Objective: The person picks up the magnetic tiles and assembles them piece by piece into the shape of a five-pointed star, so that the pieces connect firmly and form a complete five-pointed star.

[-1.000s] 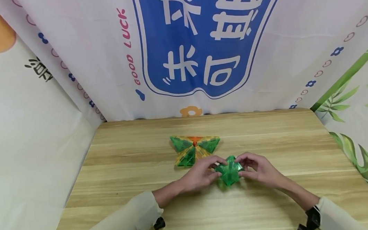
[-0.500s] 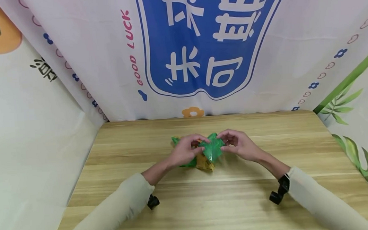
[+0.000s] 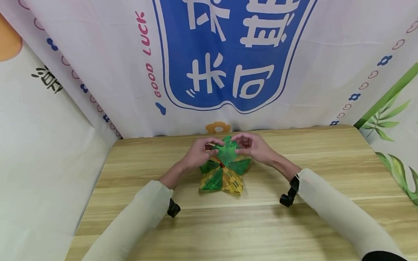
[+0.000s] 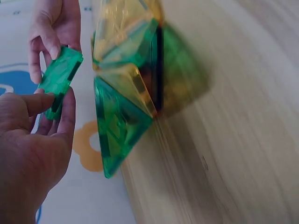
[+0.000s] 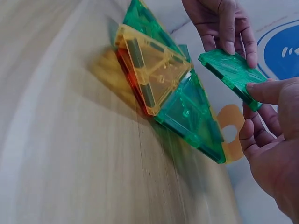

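Green translucent magnetic tiles (image 3: 227, 150), forming a diamond shape, are held between both hands above the far part of a larger tile build. My left hand (image 3: 197, 152) pinches their left side with thumb and fingers. On the opposite side, my right hand (image 3: 258, 147) pinches them the same way. The build of green and yellow magnetic tiles (image 3: 232, 180) rests on the table, its triangles fanning out round a red centre. An orange-red tile (image 5: 128, 77) shows low in it in the right wrist view. The held tiles partly cover the build's far side in the head view.
The wood-grain table (image 3: 147, 236) ends at a printed cloth backdrop (image 3: 122, 91) just behind the build. More printed cloth (image 3: 404, 136) hangs along the right side. A black camera mount (image 3: 292, 191) sticks out from the right wrist.
Both hands have carried the green tiles away from the body and leftward, from the build's near right to above its far part. The build stays in about the same place.
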`<move>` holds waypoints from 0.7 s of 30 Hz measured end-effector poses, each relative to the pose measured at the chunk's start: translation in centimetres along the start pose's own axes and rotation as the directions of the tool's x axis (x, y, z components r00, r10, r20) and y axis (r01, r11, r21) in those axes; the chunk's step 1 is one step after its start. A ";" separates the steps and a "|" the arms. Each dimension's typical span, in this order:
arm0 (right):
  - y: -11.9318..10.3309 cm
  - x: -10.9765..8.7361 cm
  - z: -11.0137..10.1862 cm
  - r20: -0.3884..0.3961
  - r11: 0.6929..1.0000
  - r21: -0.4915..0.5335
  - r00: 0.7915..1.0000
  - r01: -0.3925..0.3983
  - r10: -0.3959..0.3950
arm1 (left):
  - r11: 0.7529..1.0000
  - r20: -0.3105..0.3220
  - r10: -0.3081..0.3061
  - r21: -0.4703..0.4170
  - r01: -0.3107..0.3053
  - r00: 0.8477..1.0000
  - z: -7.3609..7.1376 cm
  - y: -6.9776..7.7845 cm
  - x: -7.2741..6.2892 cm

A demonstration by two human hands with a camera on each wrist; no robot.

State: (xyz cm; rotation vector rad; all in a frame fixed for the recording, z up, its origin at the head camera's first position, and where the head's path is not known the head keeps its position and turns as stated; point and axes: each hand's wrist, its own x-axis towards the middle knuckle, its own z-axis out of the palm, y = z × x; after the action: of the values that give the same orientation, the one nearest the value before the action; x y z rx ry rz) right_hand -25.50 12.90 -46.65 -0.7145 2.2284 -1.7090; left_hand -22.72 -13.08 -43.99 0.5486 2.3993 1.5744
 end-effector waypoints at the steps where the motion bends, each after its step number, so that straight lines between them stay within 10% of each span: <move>1: 0.2 0.3 0.1 -0.003 1.000 0.006 1.000 -0.002 0.002 | 1.000 -0.006 -0.010 0.000 0.010 1.000 -0.1 -0.2 0.2; 13: 2.3 2.6 0.9 -0.026 0.995 0.091 0.999 -0.037 0.040 | 0.995 0.007 -0.076 -0.059 0.076 0.997 -1.1 -2.2 1.7; 21: 3.4 3.2 1.4 -0.022 0.993 0.088 0.997 -0.073 0.076 | 0.995 0.024 -0.085 0.061 0.083 0.996 -1.6 -3.4 2.4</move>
State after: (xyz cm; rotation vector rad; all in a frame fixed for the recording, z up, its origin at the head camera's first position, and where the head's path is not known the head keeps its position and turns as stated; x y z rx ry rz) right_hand -28.33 10.78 -49.93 -0.5855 2.1530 -1.7764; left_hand -26.15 -14.64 -46.39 0.4697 2.4238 1.4560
